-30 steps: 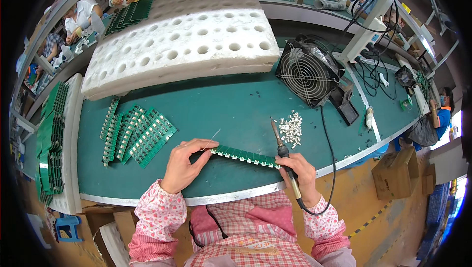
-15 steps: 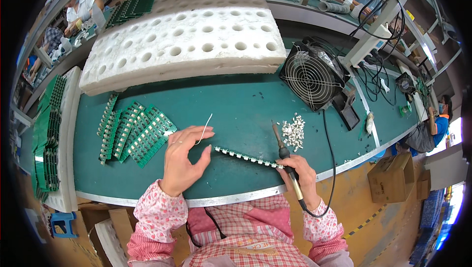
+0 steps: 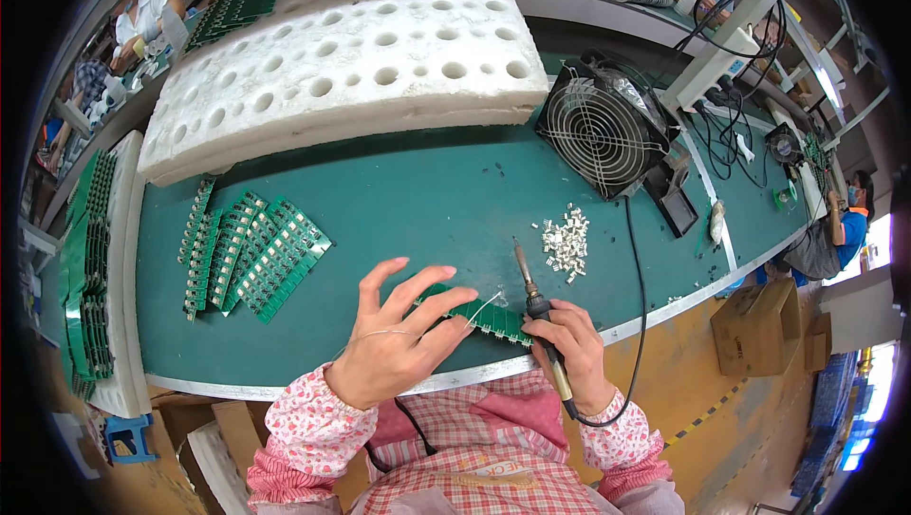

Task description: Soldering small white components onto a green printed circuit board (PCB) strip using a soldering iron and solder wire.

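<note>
Left hand: our left hand (image 3: 394, 344) lies with fingers spread wide over the left end of the green circuit-board strip (image 3: 479, 314), fingertips resting on it; a thin solder wire (image 3: 479, 311) runs across the hand toward the strip, though we cannot tell which fingers pinch it.
Right hand: our right hand (image 3: 572, 352) is curled tight round the handle of the soldering iron (image 3: 536, 311), whose tip points up and away from us.
Circuit-board strip: we see it lying flat on the green worktop (image 3: 427, 202) near the front edge, between our two hands, its right end just beside the iron's handle.
Soldering iron: its metal tip stands above the strip's right end; whether it touches the board we cannot tell. Its black cord (image 3: 638, 325) loops off to the right.
Small metal parts: a loose heap of pale connectors (image 3: 565, 242) sits on the worktop just beyond the iron's tip.
Board stacks: several fanned green board strips (image 3: 249, 254) lie well to the left of our left hand.
Foam block: a big white foam slab (image 3: 351, 59) with round holes fills the far side.
Fan: a black fan with a wire grille (image 3: 603, 126) stands to the right of the foam.
Others: people (image 3: 849, 221) work at neighbouring benches near the rim.
</note>
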Tool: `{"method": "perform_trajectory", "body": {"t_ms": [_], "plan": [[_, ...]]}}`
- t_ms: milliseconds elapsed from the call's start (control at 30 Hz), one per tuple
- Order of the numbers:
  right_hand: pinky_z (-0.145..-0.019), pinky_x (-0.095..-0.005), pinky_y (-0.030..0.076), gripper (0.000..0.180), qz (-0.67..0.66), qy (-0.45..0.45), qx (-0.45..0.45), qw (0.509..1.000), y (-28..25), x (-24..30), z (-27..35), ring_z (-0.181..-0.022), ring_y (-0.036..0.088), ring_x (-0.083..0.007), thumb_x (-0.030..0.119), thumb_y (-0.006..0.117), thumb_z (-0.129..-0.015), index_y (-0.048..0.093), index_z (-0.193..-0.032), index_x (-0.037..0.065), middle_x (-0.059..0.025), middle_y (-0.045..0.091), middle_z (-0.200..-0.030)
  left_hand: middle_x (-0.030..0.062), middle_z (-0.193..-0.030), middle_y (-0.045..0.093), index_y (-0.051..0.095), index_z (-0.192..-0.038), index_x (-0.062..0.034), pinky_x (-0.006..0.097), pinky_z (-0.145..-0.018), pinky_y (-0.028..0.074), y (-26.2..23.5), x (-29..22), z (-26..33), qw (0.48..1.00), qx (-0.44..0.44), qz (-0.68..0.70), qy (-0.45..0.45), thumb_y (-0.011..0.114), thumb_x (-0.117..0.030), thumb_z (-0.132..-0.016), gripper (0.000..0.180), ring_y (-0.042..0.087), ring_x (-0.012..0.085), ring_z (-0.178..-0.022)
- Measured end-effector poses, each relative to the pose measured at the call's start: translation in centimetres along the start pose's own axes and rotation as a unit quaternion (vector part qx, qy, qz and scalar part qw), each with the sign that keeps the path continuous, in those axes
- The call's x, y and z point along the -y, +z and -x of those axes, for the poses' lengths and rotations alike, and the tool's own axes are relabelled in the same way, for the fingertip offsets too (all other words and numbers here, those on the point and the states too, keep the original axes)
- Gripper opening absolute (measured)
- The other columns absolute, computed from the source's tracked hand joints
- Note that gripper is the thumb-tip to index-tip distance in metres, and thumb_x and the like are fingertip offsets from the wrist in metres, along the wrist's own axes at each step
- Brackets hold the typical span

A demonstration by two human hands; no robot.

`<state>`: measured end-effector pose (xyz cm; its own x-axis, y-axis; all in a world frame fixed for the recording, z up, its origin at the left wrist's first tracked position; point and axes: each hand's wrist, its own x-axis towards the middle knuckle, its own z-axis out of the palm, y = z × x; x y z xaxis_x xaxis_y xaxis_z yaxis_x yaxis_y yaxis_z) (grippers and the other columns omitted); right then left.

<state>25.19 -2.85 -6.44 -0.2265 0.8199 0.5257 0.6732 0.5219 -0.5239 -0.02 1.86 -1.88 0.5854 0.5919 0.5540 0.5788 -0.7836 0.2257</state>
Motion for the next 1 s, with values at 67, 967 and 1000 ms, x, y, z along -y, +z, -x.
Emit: {"method": "perform_trajectory", "body": {"t_ms": [67, 967, 1000], "plan": [[-0.095, -0.0462, 0.055, 0.038, 0.001, 0.004, -0.001, 1.000, 0.1, 0.1, 0.1, -0.086, 0.065, -0.0269, -0.005, 0.079, -0.070, 0.071, -0.103, 0.011, -0.0067, 0.062, -0.088, -0.0021, -0.120, 0.067, 0.070, -0.088, -0.0142, 0.054, -0.107, 0.036, 0.0, 0.0, 0.2, 1.000, 0.005, 0.001, 0.003, 0.076, -0.016, -0.080, 0.010, 0.056, 0.0224, -0.123], [-0.055, -0.0264, 0.054, 0.014, -0.376, 0.297, -0.079, 0.874, -3.7, 4.2, 0.4, -0.059, 0.066, -0.0110, 0.011, 0.062, -0.097, 0.061, -0.093, -0.002, -0.0087, 0.069, -0.071, 0.0002, -0.111, 0.072, 0.074, -0.088, -0.0096, 0.048, -0.103, 0.041, 0.3, 0.4, 1.9, 0.992, 0.010, -0.081, 0.098, 0.077, -0.011, -0.076, 0.012, 0.064, 0.0205, -0.112], [-0.054, -0.0261, 0.053, 0.013, -0.386, 0.302, -0.068, 0.869, -3.5, 4.4, 0.1, -0.059, 0.066, -0.0106, 0.010, 0.062, -0.097, 0.061, -0.093, -0.002, -0.0084, 0.069, -0.070, 0.0001, -0.113, 0.071, 0.074, -0.088, -0.0101, 0.048, -0.104, 0.042, 0.3, 0.5, 2.0, 0.990, 0.010, -0.089, 0.107, 0.075, -0.010, -0.077, 0.011, 0.064, 0.0194, -0.113]]}}
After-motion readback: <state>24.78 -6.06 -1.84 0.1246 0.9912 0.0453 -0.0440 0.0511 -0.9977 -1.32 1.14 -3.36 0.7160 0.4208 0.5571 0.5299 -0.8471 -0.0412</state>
